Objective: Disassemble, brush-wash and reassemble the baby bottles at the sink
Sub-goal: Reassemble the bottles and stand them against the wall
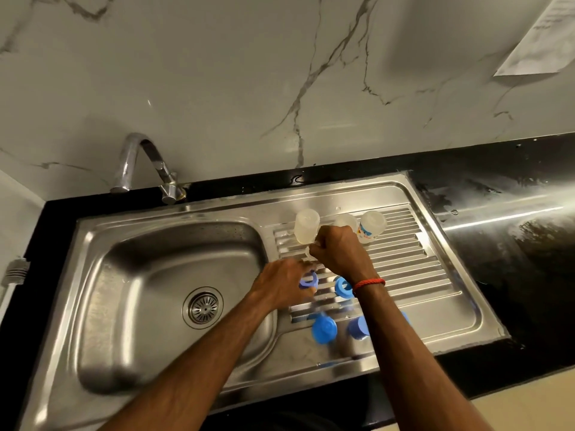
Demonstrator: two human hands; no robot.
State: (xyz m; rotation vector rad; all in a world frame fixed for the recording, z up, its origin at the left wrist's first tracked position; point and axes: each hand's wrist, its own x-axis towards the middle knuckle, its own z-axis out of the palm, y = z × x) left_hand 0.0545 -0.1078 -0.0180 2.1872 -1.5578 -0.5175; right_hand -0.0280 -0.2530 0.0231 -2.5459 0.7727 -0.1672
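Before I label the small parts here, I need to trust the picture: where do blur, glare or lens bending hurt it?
Head view: the left hand is motion-smeared, so the blue ring under it looks soft; glare streaks the wet black counter at right; the wide lens tilts the sink and bows the wall; the bottles stay fairly readable.

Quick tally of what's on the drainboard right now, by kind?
Clear plastic bottle bodies: 3
Blue plastic screw rings: 2
Blue plastic caps: 2, maybe a third hidden behind the right forearm
Total: 7
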